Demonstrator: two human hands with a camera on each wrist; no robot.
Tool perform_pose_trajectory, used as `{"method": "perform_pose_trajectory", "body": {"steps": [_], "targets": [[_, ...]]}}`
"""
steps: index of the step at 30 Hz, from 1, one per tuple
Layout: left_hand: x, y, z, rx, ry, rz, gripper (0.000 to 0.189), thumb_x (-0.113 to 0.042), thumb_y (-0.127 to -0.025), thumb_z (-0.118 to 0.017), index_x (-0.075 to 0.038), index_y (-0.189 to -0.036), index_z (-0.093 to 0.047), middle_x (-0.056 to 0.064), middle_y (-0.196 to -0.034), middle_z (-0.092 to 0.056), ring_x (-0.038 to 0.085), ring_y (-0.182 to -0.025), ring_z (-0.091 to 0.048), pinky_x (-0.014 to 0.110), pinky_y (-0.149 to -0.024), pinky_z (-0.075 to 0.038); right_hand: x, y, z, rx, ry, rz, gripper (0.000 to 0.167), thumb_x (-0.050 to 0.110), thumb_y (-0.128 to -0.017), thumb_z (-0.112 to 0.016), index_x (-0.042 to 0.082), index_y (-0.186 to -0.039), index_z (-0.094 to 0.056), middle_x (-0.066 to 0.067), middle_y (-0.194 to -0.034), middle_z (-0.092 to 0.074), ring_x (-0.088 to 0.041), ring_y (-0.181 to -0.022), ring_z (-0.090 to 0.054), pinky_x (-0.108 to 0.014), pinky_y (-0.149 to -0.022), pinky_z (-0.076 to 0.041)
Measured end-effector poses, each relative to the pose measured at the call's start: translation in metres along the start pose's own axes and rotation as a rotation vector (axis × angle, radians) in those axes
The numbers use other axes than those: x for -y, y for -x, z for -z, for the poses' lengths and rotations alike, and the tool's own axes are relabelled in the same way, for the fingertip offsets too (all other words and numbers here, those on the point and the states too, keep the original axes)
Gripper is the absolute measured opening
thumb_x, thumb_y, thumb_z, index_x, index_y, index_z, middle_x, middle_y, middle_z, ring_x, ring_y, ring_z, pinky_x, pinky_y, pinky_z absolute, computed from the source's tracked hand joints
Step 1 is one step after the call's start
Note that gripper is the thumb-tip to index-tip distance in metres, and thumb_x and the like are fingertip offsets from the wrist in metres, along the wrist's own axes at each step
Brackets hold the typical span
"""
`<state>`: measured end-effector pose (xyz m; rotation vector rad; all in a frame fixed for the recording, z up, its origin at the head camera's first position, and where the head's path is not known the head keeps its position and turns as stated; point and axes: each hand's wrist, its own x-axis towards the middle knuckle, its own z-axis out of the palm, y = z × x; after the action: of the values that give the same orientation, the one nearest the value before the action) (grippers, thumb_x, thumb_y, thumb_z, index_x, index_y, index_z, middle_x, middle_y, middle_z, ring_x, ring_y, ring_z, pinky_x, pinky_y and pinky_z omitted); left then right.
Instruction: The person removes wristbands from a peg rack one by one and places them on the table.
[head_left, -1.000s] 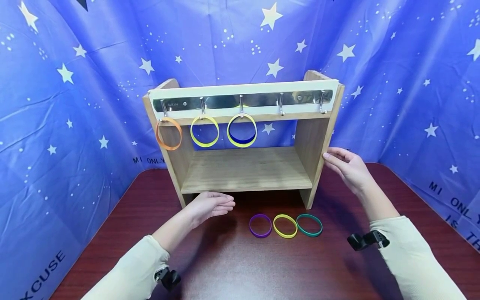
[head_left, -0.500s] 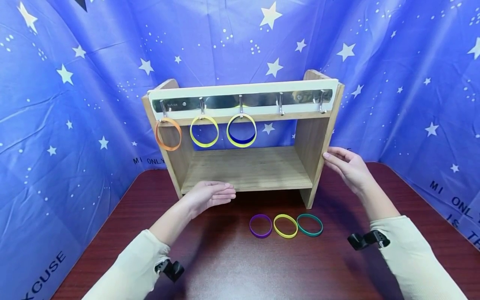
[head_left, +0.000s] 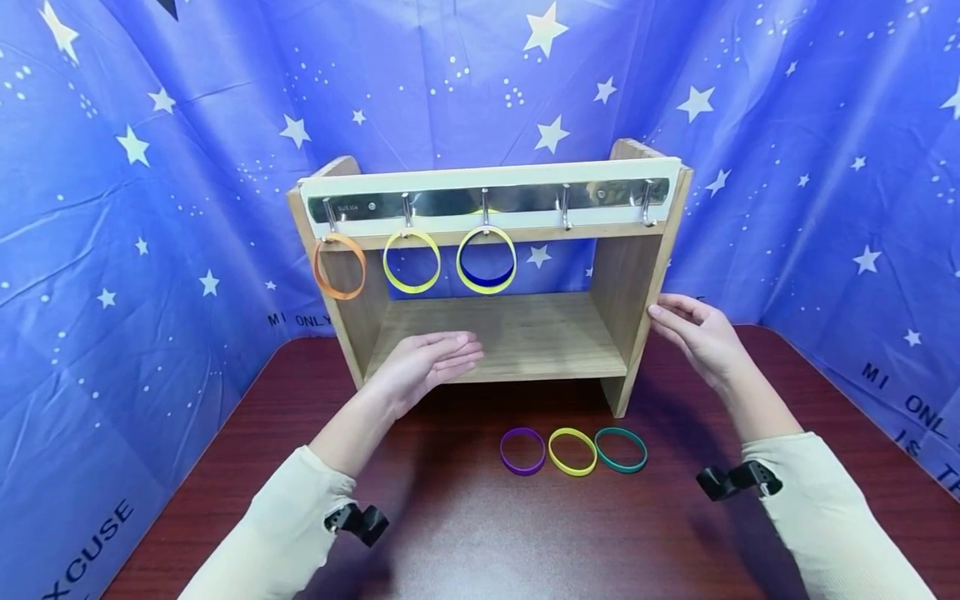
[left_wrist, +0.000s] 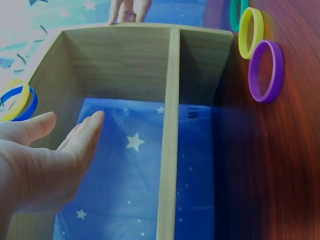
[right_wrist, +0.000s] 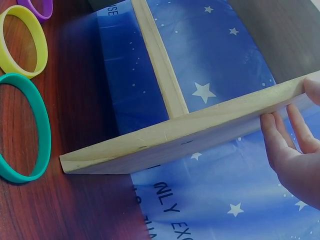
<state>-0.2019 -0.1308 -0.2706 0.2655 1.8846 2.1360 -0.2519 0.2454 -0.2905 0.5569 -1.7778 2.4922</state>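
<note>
Rings (head_left: 573, 473) on hooks (head_left: 566, 207) and counter (head_left: 480, 533) are shown by the head view, the orange ring (head_left: 343, 295) only there. By the left wrist, the left hand (left_wrist: 42, 170) is shown straight-fingered, empty; by the right wrist, the rack (right_wrist: 215, 112), its edge gripped by the right hand (right_wrist: 300, 167).

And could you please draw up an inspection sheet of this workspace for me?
Surface: dark red table.
Job's things: wooden rack with five hooks; from the left in the head view, an orange ring on the first, a plain yellow ring on the second, yellow and blue bands on the third, the last two bare. A purple ring, loose yellow ring and green ring lie before the rack.
Clutter: nothing seen.
Hands: left hand in front of the rack, fingers extended, holding nothing; right hand touching the rack's right side with thumb and fingers.
Cables: nothing seen.
Surroundings: blue curtain with white stars; black devices at both sleeves.
</note>
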Motion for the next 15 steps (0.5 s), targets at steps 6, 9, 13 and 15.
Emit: {"method": "perform_pose_trajectory", "body": {"steps": [6, 9, 13, 15], "targets": [[-0.009, 0.000, -0.013, -0.055, 0.125, -0.077, 0.045, -0.010, -0.099, -0.049, 0.010, -0.139, -0.040, 0.029, -0.142, -0.046, 0.034, -0.132, -0.049, 0.032, -0.106, -0.049, -0.002, 0.000, 0.000, 0.007, -0.003, 0.007, 0.021, -0.004, -0.092, -0.057, 0.013, -0.096, -0.067, 0.004, -0.092, -0.070, -0.002, -0.088, -0.068, -0.013, -0.080, -0.058], [-0.014, -0.001, -0.019, -0.069, 0.187, -0.125, 0.044, -0.008, -0.099, -0.048, 0.011, -0.138, -0.041, 0.030, -0.142, -0.046, 0.034, -0.132, -0.049, 0.031, -0.104, -0.050, -0.002, 0.000, 0.000, 0.011, -0.004, 0.015, 0.020, -0.004, -0.091, -0.057, 0.013, -0.097, -0.068, 0.003, -0.092, -0.070, -0.003, -0.089, -0.068, -0.014, -0.081, -0.058], [-0.019, -0.003, -0.025, -0.092, 0.251, -0.187, 0.040, -0.005, -0.099, -0.048, 0.011, -0.135, -0.044, 0.026, -0.137, -0.052, 0.030, -0.126, -0.056, 0.030, -0.103, -0.052, -0.003, -0.001, 0.000, 0.016, -0.013, 0.021, 0.021, -0.005, -0.091, -0.057, 0.012, -0.097, -0.068, 0.003, -0.092, -0.070, -0.003, -0.088, -0.068, -0.014, -0.081, -0.058], [-0.020, -0.003, -0.028, -0.103, 0.270, -0.207, 0.039, -0.005, -0.098, -0.049, 0.011, -0.134, -0.046, 0.021, -0.128, -0.060, 0.026, -0.120, -0.061, 0.030, -0.103, -0.052, -0.003, -0.001, 0.000, 0.018, -0.019, 0.021, 0.021, -0.005, -0.091, -0.057, 0.012, -0.097, -0.068, 0.002, -0.092, -0.070, -0.003, -0.088, -0.068, -0.014, -0.080, -0.058]]}}
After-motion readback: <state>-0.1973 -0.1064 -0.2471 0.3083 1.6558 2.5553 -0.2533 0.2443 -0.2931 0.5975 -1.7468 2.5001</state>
